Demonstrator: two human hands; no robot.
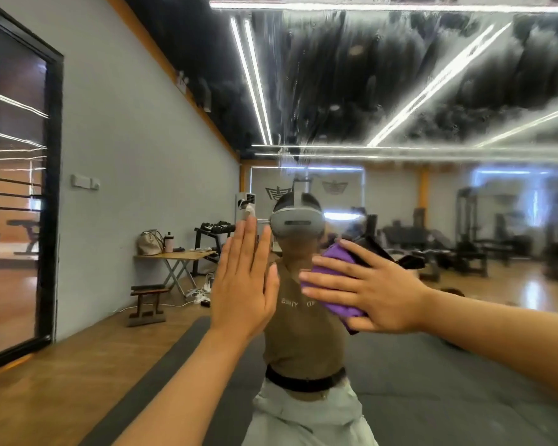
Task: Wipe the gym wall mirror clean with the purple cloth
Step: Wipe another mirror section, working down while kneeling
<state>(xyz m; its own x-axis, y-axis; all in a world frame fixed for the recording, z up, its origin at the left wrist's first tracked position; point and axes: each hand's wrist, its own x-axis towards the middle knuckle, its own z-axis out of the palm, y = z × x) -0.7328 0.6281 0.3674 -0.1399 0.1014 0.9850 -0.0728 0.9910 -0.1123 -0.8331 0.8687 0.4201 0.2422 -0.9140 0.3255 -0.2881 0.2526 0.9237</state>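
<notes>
The mirror [432,91] fills the wall ahead, its upper part streaked and cloudy with wet smears. The right hand [368,294] lies flat against the glass with fingers spread and straight, pressing the purple cloth [332,263] onto it; the cloth shows above and below the fingers, bunched under the palm. Just left of the cloth, the left hand [244,278] rests flat on the mirror with its fingers straight, together and pointing up, holding nothing. Between and behind the two hands the mirror shows the person's reflection, wearing a grey headset [298,224], a tan sleeveless top and a black belt. Further left of the cloth, a folding worktop [174,256] stands by the grey side wall, carrying a handbag [150,243] and a pink bottle [168,242]. A dumbbell rack [215,231] stands just beyond it.
</notes>
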